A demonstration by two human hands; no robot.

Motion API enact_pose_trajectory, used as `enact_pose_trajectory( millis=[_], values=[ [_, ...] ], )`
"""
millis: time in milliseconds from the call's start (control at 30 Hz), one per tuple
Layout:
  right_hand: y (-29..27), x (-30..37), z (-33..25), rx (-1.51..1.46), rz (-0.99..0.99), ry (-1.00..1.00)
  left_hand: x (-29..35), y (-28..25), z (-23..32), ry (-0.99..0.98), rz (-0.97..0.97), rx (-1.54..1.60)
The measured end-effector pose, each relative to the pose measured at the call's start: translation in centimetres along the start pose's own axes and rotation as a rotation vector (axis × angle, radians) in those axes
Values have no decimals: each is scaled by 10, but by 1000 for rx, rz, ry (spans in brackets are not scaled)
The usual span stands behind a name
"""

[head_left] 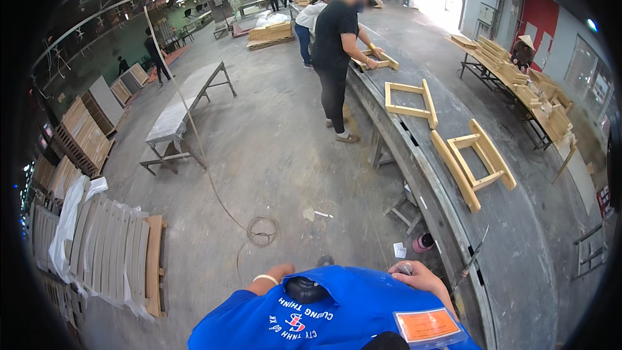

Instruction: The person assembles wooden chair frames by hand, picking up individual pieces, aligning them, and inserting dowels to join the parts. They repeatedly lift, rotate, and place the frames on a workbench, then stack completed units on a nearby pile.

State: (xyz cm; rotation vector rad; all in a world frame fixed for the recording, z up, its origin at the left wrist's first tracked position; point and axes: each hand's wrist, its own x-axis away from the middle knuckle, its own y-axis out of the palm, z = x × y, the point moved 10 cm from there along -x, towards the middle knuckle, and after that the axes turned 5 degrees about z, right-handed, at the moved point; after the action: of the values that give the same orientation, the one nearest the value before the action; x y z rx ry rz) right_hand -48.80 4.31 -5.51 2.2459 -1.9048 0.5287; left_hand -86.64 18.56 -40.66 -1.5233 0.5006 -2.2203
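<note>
My right hand [421, 277] is beside the near edge of a long grey bench [518, 246], its fingers curled round a small greyish thing [405, 268] that I cannot make out. My left hand [283, 269] is in front of my blue shirt, a pale band round its wrist; its fingers are hidden. On the bench ahead to the right lies a pale wooden frame [461, 172] with two thick side rails. A smaller wooden frame [431, 105] rests beyond it. Nearer me, a thin dark rod-like tool [478, 249] lies at the bench edge.
A co-worker in black [337, 45] handles another wooden frame [387, 61] farther along. Below the bench stand a pink bottle [423, 242] and a metal stand [405, 216]. A coiled hose [262, 231] lies on the floor. Wrapped slats [107, 246] are stacked left, near a low table [184, 100].
</note>
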Motion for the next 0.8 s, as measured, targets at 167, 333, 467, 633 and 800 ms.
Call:
enact_pose_trajectory(
  millis=[167,333,467,633,800],
  values=[
    [11,-80,-54,88,-16,-5,-70,-156,45,141,234,100],
    [13,-140,-96,301,0,-77,-102,-208,37,163,240,104],
    [10,-161,-92,276,58,-41,-127,-186,-32,-1,201,55],
    [-23,-171,-68,328,104,76,-127,-142,-80,-37,114,15],
    [-56,-184,-58,293,134,51,-123,-163,-30,-16,93,47]
  ],
)
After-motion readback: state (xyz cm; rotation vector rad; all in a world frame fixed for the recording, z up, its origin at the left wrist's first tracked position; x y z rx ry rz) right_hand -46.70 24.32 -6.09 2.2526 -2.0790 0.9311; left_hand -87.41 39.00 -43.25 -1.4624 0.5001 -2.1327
